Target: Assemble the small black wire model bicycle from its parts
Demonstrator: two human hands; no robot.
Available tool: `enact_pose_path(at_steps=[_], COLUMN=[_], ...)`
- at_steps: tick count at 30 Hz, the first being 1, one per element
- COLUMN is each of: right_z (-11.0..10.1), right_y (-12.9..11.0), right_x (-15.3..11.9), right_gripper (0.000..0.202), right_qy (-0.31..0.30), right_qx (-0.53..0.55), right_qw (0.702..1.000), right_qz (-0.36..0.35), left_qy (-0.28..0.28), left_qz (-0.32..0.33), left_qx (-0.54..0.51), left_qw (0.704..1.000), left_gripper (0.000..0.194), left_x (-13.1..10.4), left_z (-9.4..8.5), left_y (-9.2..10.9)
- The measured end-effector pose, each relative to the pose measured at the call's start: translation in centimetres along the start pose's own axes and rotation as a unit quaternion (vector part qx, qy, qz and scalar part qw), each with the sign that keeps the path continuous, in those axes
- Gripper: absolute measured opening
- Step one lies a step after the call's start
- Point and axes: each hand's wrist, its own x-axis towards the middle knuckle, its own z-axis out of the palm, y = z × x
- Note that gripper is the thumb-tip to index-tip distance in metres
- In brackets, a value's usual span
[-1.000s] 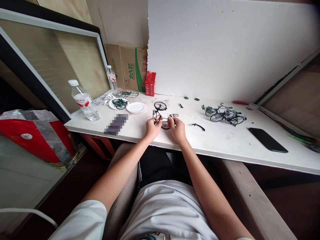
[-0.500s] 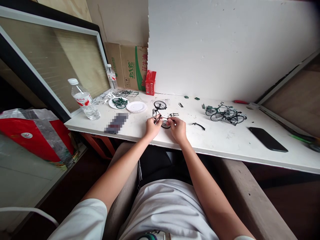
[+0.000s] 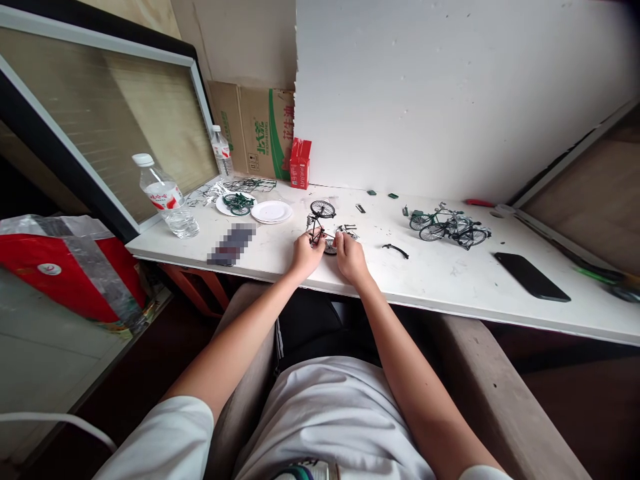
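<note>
A small black model bicycle (image 3: 323, 209) is held near the table's front edge, one wheel pointing away from me and the other partly behind my fingers. My left hand (image 3: 307, 256) is closed around its dark frame. My right hand (image 3: 352, 259) is pinched close beside it, fingers pointing away from me. A thin, light piece shows between the two hands, but what the right fingertips grip is hidden. Just beyond the right hand lie small dark parts (image 3: 349, 230). A curved black piece (image 3: 396, 251) rests to the right.
Assembled model bicycles (image 3: 450, 228) stand on the right of the white table (image 3: 440, 280), near a black phone (image 3: 532, 276). To the left are a water bottle (image 3: 169, 200), a paper plate (image 3: 271, 211) and green parts (image 3: 239, 203) on another plate. A red box (image 3: 300, 164) stands behind.
My right hand has turned so its fingers point more forward and fold closer together. The left hand keeps its hold on the model bicycle. The whole view has shifted slightly.
</note>
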Motion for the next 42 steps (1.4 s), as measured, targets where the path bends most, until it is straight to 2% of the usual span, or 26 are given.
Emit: enact_pose_path(at_steps=[10,16,22,25,37,42], right_z=[0.3,0.3,0.1,0.2,0.1,0.1], right_y=[0.9,0.9,0.1,0.0,0.1,-0.1], right_x=[0.1,0.1,-0.2,-0.2,0.0,-0.1], right_gripper=[0.044,0.034,0.049,0.054,0.039,0.057], right_qy=[0.013,0.019,0.013,0.013,0.021,0.008], right_qx=[0.008,0.055,0.007,-0.012,0.022,-0.003], right_qw=[1.000,0.998,1.000,1.000,0.999,1.000], right_qz=[0.003,-0.025,0.021,0.021,-0.034,-0.011], left_qy=[-0.012,-0.016,-0.012,-0.013,0.006,0.002], left_qz=[0.002,0.015,0.029,0.027,0.007,-0.007], left_qx=[0.006,0.030,0.012,0.008,-0.018,-0.054], left_qw=[1.000,0.999,0.999,1.000,1.000,0.999], left_gripper=[0.030,0.028,0.032,0.031,0.026,0.027], left_x=[-0.1,-0.1,-0.2,-0.2,-0.2,-0.3], left_z=[0.0,0.0,0.0,-0.1,-0.1,0.1], left_y=[0.2,0.0,0.1,0.1,0.9,0.7])
